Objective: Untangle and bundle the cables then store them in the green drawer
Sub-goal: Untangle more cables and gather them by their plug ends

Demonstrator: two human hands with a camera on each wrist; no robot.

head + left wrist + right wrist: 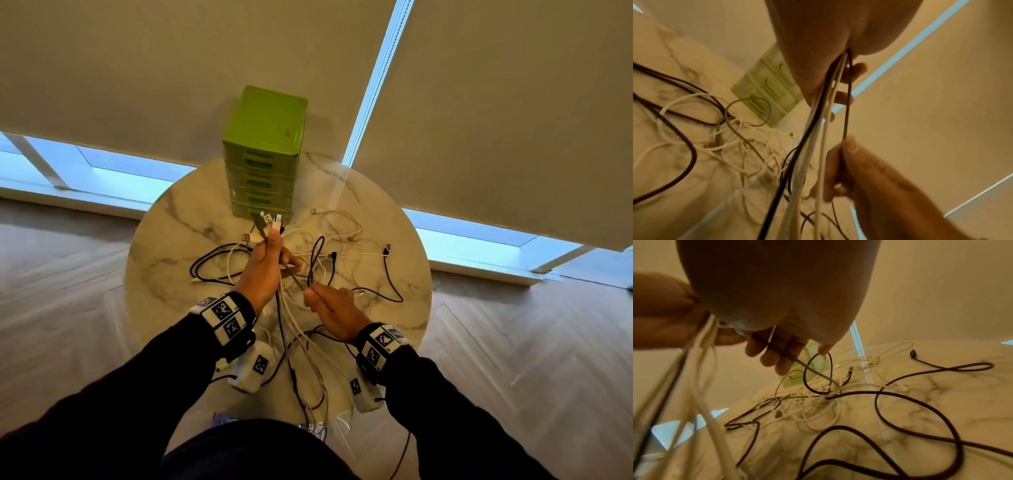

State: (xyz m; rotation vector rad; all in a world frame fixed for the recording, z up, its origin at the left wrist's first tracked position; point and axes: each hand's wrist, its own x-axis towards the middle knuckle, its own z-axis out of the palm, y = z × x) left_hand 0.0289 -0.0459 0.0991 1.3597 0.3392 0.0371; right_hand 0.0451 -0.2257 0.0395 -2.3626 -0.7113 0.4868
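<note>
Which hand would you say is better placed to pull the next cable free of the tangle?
Probably the right hand: it already pinches one thin dark cable, while the left hand grips the gathered cable ends.

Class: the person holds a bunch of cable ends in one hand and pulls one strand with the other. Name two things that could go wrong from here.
1. The dark strand pinched by the right hand runs into the tangled cables; pulling may tighten knots.
2. The left hand holds several cable ends right in front of the green drawer unit; a tug might pull one from the grip.
</note>
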